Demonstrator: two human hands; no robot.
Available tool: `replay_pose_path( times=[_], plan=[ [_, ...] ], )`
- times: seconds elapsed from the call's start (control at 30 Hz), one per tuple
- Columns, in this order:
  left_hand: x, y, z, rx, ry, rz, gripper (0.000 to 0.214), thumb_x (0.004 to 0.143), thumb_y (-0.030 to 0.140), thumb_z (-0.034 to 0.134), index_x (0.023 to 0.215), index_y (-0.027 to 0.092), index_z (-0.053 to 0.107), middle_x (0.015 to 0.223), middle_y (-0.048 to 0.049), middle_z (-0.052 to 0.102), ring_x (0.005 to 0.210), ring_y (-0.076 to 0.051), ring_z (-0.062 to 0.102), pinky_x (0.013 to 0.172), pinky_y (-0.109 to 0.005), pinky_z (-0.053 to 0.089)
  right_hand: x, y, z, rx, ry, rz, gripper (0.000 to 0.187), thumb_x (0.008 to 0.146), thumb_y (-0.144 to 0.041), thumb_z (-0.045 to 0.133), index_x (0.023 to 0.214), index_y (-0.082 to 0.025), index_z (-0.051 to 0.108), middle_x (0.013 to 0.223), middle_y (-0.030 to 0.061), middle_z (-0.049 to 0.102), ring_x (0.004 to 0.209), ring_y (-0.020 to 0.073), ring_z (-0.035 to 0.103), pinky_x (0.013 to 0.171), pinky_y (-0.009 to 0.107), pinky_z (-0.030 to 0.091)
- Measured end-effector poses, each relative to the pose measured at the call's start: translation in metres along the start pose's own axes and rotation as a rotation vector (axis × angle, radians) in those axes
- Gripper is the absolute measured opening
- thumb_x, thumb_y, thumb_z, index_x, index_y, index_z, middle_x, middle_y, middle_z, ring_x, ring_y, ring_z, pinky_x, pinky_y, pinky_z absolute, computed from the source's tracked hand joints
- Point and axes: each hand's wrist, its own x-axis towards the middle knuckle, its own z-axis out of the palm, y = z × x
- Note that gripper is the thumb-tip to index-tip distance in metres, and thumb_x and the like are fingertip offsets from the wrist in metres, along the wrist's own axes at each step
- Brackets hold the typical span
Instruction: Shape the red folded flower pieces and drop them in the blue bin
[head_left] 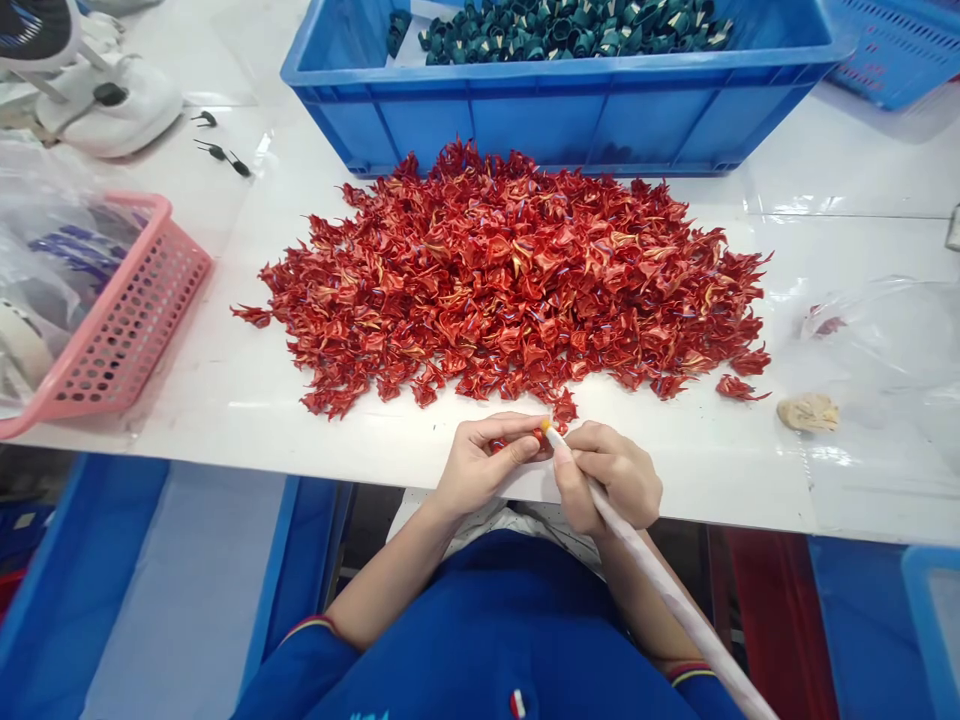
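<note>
Tabletop [360, 450] white and glossy before us, we work close to its near edge. Our left hand [480, 460] has thumb and fingers drawn nearly together around a red piece [539, 440], mostly hidden in the grasp. Our right hand [619, 475], fingers curled snugly, grips a long pale rod [664, 578] just behind its orange-yellow tip [546, 426], which sits at the left fingertips; we cannot tell whether it touches the piece. The rod slants away to the near right. Just beyond us spreads a broad heap of pointed red pieces [517, 280], with strays at its left and right ends. On the far side, a blue crate [517, 120] holds dark green pieces [577, 30]. At left we see a perforated pink basket [142, 315], with a white fan [142, 110] and three small dark items [214, 151] farther off. At right lie clear plastic [892, 340] and a beige wad [810, 412].
</note>
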Motion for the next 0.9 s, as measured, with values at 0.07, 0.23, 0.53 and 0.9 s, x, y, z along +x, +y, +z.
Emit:
replay_pose_path(
  times=[0.07,0.23,0.53,0.9],
  plan=[
    [0.0005,0.0020,0.0004,0.049,0.004,0.013,0.032,0.067,0.044,0.085,0.087,0.020,0.082,0.088,-0.0103,0.078,0.081,-0.022,0.072,0.070,-0.030,0.062,-0.0003,0.0012,-0.0011,0.049,-0.045,-0.003,0.029,0.074,0.003,0.055,0.067,-0.022,0.041,0.057,-0.0045,0.050,0.047,0.0098,0.048,0.044,0.021,0.040],
    [0.0007,0.0018,-0.0008,0.088,-0.011,0.032,0.029,0.069,0.044,0.083,0.088,0.022,0.082,0.090,-0.0100,0.078,0.083,-0.022,0.071,0.073,-0.030,0.060,-0.0026,0.0032,-0.0016,0.082,0.014,0.043,0.028,0.073,0.003,0.055,0.068,-0.022,0.042,0.059,-0.0039,0.051,0.048,0.0099,0.047,0.044,0.022,0.041],
    [-0.0002,-0.0003,0.0001,0.068,-0.008,0.064,0.027,0.072,0.043,0.081,0.091,0.024,0.081,0.087,-0.0088,0.077,0.079,-0.020,0.070,0.070,-0.029,0.059,-0.0028,0.0024,-0.0003,0.071,0.005,0.045,0.028,0.074,0.003,0.055,0.070,-0.022,0.043,0.062,-0.0027,0.053,0.050,0.0106,0.050,0.044,0.022,0.041],
    [-0.0003,-0.0009,-0.0012,-0.070,0.009,-0.121,0.044,0.066,0.051,0.083,0.090,0.015,0.077,0.083,-0.0086,0.077,0.073,-0.020,0.074,0.071,-0.032,0.064,-0.0068,0.0009,-0.0005,0.180,0.100,0.082,0.026,0.073,0.001,0.054,0.067,-0.022,0.043,0.057,-0.0045,0.048,0.045,0.0090,0.041,0.042,0.024,0.036]
  ],
)
